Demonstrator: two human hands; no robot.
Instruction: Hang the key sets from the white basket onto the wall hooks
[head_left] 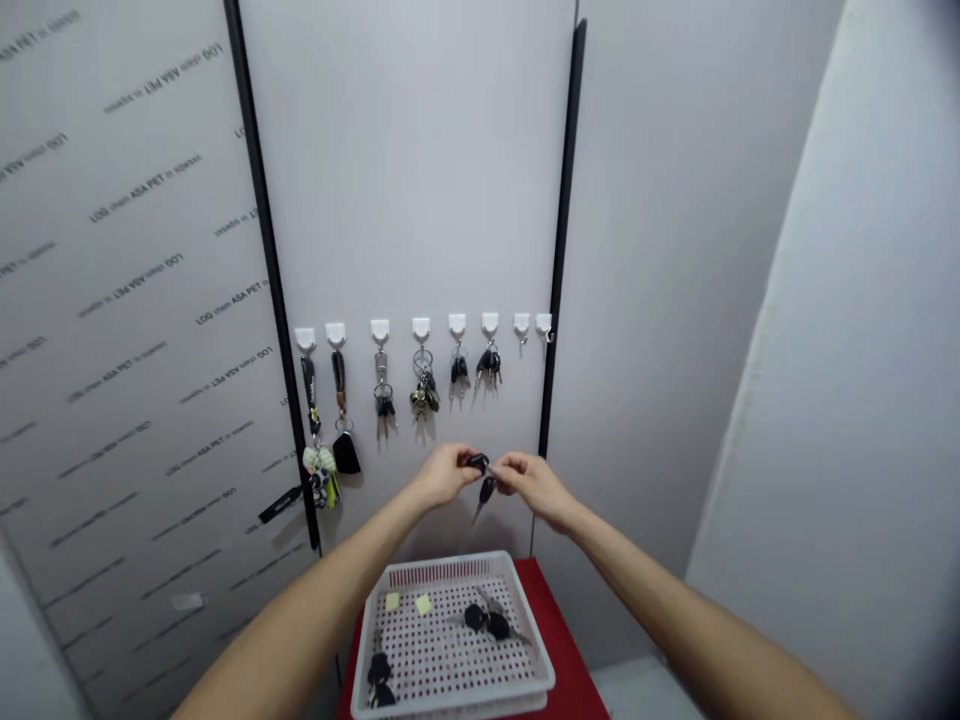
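In front of the panel, both my hands are raised above the basket with a small bunch of black-headed keys [486, 490] between them. My left hand [442, 475] is closed, its fingertips pinching one black key head. From the right, my right hand [536, 487] pinches the metal part of the bunch; whether that is the ring or a blade is too small to tell. One key hangs below my fingers, its blade pointing down. Under my hands, the white basket [457, 706] holds more black-headed keys [487, 622] at its right and others [380, 680] at its lower left.
White hooks [421, 328] run in a row across the panel. Several carry key bunches [424, 390], one a black fob [346, 452]; the two rightmost hooks [522, 325] hold nothing. Yellow paper squares [424, 604] lie in the basket, which stands on a red surface [559, 640].
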